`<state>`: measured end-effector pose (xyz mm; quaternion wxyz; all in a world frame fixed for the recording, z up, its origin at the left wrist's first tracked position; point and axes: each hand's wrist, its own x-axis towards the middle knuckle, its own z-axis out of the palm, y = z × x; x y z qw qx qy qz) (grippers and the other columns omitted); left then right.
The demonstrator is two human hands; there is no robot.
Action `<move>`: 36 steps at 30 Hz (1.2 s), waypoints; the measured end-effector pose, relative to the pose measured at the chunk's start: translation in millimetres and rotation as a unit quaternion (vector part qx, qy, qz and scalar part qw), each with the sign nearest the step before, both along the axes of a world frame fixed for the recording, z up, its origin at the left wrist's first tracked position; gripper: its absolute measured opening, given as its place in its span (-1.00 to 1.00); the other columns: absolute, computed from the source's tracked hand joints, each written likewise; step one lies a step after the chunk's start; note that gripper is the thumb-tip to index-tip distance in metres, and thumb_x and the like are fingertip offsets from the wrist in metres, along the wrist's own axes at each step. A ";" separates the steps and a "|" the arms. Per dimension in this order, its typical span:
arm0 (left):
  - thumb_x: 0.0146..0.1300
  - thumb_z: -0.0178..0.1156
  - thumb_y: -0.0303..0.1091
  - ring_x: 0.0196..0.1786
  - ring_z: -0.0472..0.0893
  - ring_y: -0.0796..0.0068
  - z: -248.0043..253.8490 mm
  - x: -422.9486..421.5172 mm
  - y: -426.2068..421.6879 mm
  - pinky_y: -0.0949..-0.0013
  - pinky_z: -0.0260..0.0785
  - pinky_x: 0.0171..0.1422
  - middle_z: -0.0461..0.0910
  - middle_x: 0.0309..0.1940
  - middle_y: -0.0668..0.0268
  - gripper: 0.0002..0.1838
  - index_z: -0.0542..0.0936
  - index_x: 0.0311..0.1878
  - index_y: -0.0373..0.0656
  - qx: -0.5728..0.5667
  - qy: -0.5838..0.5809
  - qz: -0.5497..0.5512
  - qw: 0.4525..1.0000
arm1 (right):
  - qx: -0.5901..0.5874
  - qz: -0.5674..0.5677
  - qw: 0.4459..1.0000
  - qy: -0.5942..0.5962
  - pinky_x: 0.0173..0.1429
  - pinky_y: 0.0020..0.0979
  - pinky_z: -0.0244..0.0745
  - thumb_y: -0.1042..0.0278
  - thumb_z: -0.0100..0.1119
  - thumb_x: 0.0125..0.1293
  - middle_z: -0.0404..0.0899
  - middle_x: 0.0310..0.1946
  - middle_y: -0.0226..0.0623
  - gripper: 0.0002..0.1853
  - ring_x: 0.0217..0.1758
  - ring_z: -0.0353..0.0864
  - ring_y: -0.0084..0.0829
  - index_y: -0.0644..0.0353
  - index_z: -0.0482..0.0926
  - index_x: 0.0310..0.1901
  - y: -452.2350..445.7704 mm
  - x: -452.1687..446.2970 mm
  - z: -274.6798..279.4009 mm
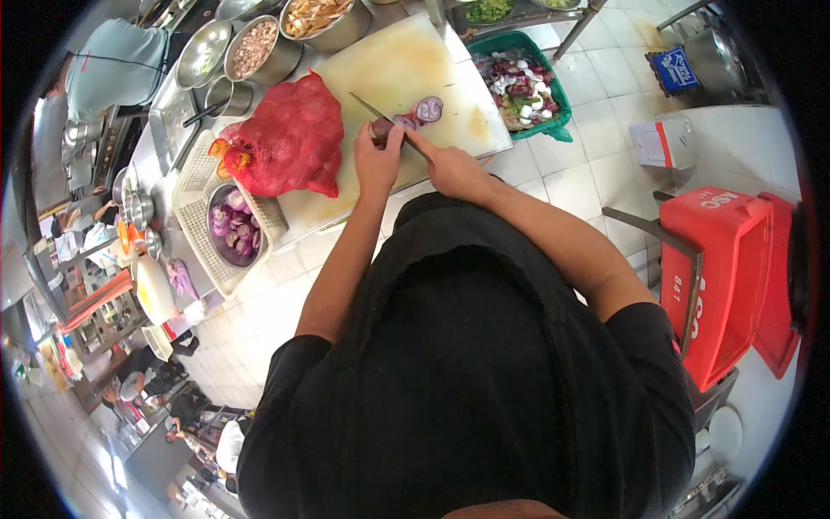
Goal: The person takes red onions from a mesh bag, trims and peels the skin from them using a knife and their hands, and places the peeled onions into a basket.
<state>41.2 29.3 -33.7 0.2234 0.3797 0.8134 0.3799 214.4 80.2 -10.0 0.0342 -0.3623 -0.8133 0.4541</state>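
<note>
My left hand [378, 162] has its fingers closed around a red onion [380, 130] on the white cutting board [406, 56]. My right hand [454, 170] grips the handle of a kitchen knife [370, 105], whose blade slants across the onion beside my left fingertips. Cut onion slices [428, 110] with purple rings lie just beyond the blade. A full red mesh bag [290, 138] of onions rests left of my left hand, partly over the board. Below it, a metal bowl [213, 223] of sliced red onion sits in a cream plastic basket [188, 201].
Steel pots [298, 65] of chopped food stand at the back left. On the right, a green-lined bin [558, 108] of scraps adjoins the board. Red plastic containers [713, 285] stand farther right. Another person [117, 65] is at the upper left.
</note>
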 end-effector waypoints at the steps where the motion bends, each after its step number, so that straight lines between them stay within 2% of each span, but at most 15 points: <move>1: 0.16 0.40 0.09 0.04 0.61 0.08 3.4 2.7 1.2 0.20 0.45 0.16 0.50 0.14 -0.16 -0.12 0.38 0.33 -0.42 -0.010 0.022 0.008 1.000 | -0.010 0.007 1.000 -0.016 -0.12 0.15 0.49 0.46 -0.05 0.30 0.64 -0.35 0.22 -0.23 -0.29 0.65 0.19 -0.16 0.05 0.56 1.1 0.0 3.4; 4: 0.10 0.42 0.02 0.05 0.60 0.08 11.4 8.1 4.1 0.19 0.45 0.16 0.49 0.13 -0.17 -0.15 0.40 0.31 -0.40 -0.015 0.099 0.013 0.995 | -0.015 0.004 1.000 -0.004 -0.09 0.14 0.49 0.46 -0.05 0.30 0.64 -0.34 0.24 -0.22 -0.27 0.64 0.21 -0.17 0.04 0.56 3.7 0.6 0.1; 7: 0.10 0.37 -0.10 -0.02 0.61 0.09 -17.5 -8.4 7.4 0.19 0.45 0.14 0.53 0.03 -0.12 -0.22 0.39 0.31 -0.39 0.032 0.098 0.024 0.994 | -0.003 -0.007 0.999 0.036 -0.17 0.15 0.45 0.45 -0.03 0.34 0.60 -0.44 0.24 -0.23 -0.36 0.60 0.25 -0.21 0.02 0.56 5.3 1.3 -13.3; 10: 0.12 0.30 -0.25 -0.10 0.63 0.20 -15.4 -17.0 1.4 0.24 0.49 0.07 0.56 -0.05 -0.01 -0.31 0.40 0.31 -0.36 0.038 0.012 0.071 0.997 | -0.010 -0.020 0.999 0.036 -0.14 0.14 0.46 0.43 -0.03 0.35 0.60 -0.41 0.24 -0.24 -0.33 0.60 0.24 -0.24 0.03 0.56 7.0 4.0 -19.6; 12: 0.15 0.26 -0.34 -0.12 0.63 0.26 -16.7 -24.3 -0.1 0.28 0.51 0.01 0.57 -0.07 0.03 -0.36 0.39 0.31 -0.34 0.051 -0.097 0.089 0.990 | -0.006 -0.029 0.999 0.028 -0.13 0.13 0.46 0.42 -0.04 0.36 0.60 -0.39 0.24 -0.26 -0.32 0.60 0.25 -0.24 0.05 0.56 8.5 5.9 -22.5; 16: 0.20 0.16 -0.50 -0.12 0.64 0.32 -20.1 -25.8 -1.6 0.29 0.54 -0.07 0.56 -0.07 0.07 -0.41 0.34 0.33 -0.31 0.152 -0.297 0.113 0.936 | -0.008 -0.033 0.999 0.017 -0.06 0.11 0.49 0.39 -0.08 0.36 0.62 -0.30 0.27 -0.28 -0.25 0.63 0.23 -0.23 0.06 0.56 15.0 16.3 -19.1; 19: 0.22 0.12 -0.53 -0.08 0.64 0.26 -2.1 -23.5 -5.7 0.20 0.56 -0.08 0.55 -0.03 0.09 -0.39 0.29 0.37 -0.26 0.191 -0.409 0.093 0.887 | -0.001 -0.046 0.999 0.009 -0.04 0.11 0.50 0.38 -0.07 0.35 0.62 -0.30 0.28 -0.26 -0.24 0.63 0.23 -0.22 0.04 0.56 19.1 19.7 -20.6; 22: 0.24 0.08 -0.44 0.03 0.61 0.21 17.3 -27.0 -9.4 0.13 0.57 -0.03 0.50 0.15 0.14 -0.41 0.29 0.37 -0.20 0.209 -0.457 0.085 0.860 | 0.000 -0.055 0.998 0.038 -0.02 0.11 0.51 0.38 -0.06 0.33 0.62 -0.29 0.29 -0.26 -0.23 0.63 0.25 -0.18 0.07 0.55 22.6 21.2 -26.2; 25: 0.26 0.08 -0.38 0.02 0.60 0.21 26.8 -36.8 -12.8 0.14 0.53 -0.05 0.52 0.10 0.22 -0.46 0.34 0.33 -0.12 0.232 -0.554 0.058 0.797 | 0.004 -0.095 0.995 0.015 -0.02 0.11 0.51 0.40 -0.02 0.30 0.63 -0.30 0.29 -0.26 -0.23 0.63 0.26 -0.16 0.11 0.54 21.8 20.8 -20.1; 28: 0.24 0.11 -0.30 0.03 0.59 0.25 32.0 -39.1 -14.4 0.15 0.51 -0.03 0.54 0.10 0.25 -0.49 0.38 0.29 -0.07 0.242 -0.608 0.051 0.754 | 0.012 -0.110 0.994 0.009 -0.08 -0.07 0.53 0.38 0.03 0.34 0.61 -0.28 0.30 -0.29 -0.25 0.63 0.22 -0.04 0.13 0.54 23.2 26.9 -5.2; 29: 0.22 0.14 -0.25 0.01 0.58 0.29 29.8 -40.8 -15.0 0.15 0.49 -0.04 0.54 0.09 0.28 -0.49 0.40 0.26 -0.05 0.233 -0.615 0.048 0.752 | 0.017 -0.102 0.994 0.044 -0.19 -0.19 0.53 0.36 0.09 0.34 0.64 -0.38 0.13 -0.36 -0.36 0.66 0.01 0.05 0.27 0.48 23.3 30.5 -2.9; 32: 0.22 0.15 -0.27 -0.02 0.58 0.30 32.2 -42.4 -18.7 0.14 0.48 -0.07 0.54 0.08 0.30 -0.50 0.40 0.26 -0.05 0.229 -0.646 0.046 0.727 | -0.054 -0.116 0.987 0.095 -0.12 -0.16 0.58 0.32 0.15 0.30 0.64 -0.41 0.09 -0.42 -0.36 0.66 -0.10 0.12 0.41 0.38 20.6 33.2 23.8; 34: 0.21 0.16 -0.27 -0.01 0.57 0.32 39.0 -40.6 -19.8 0.15 0.46 -0.05 0.54 0.08 0.30 -0.49 0.40 0.26 -0.06 0.228 -0.638 0.051 0.734 | -0.154 -0.150 0.959 0.183 -0.38 -0.35 0.48 0.15 0.18 0.39 0.53 -0.57 -0.24 -0.56 -0.58 0.48 -0.40 0.12 0.55 0.24 18.9 30.7 20.0; 36: 0.21 0.16 -0.29 0.02 0.56 0.31 45.7 -39.2 -20.9 0.15 0.46 -0.01 0.54 0.09 0.29 -0.47 0.38 0.28 -0.09 0.230 -0.627 0.045 0.743 | -0.281 -0.167 0.922 0.207 -0.50 -0.41 0.39 -0.01 0.09 0.49 0.45 -0.62 -0.36 -0.58 -0.65 0.40 -0.48 0.17 0.62 0.10 20.4 29.0 26.9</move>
